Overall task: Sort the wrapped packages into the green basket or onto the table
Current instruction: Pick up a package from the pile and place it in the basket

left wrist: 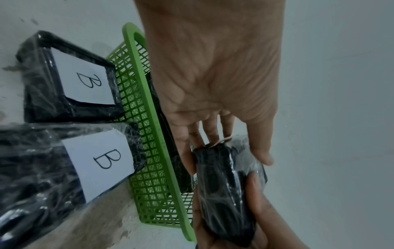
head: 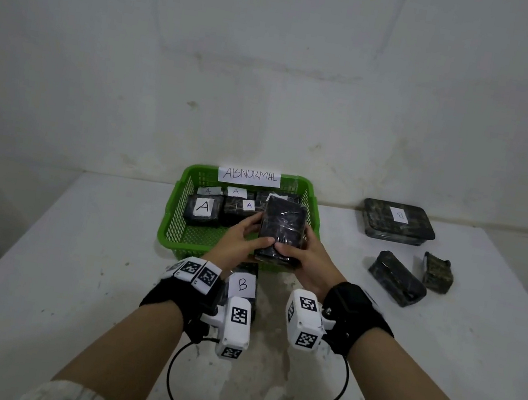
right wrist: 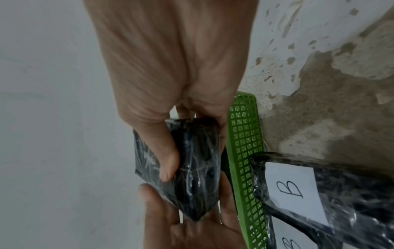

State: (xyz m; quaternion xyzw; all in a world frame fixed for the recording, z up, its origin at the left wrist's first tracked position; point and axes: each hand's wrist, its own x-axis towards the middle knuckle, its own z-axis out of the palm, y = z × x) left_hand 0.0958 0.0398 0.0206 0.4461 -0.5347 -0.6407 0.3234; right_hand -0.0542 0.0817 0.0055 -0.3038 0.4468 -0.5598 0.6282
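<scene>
Both hands gripped one package (head: 282,230) above the basket (head: 187,194): left hand (head: 239,241) and right hand (head: 308,258) curled round its near end, thumbs on top. No label showed on the face between the fingers, so it might be missorted. The slick film could slip downward from the fingertips.

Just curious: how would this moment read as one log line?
both hands: left hand, right hand | hold: package | over: basket | label: hidden
</scene>
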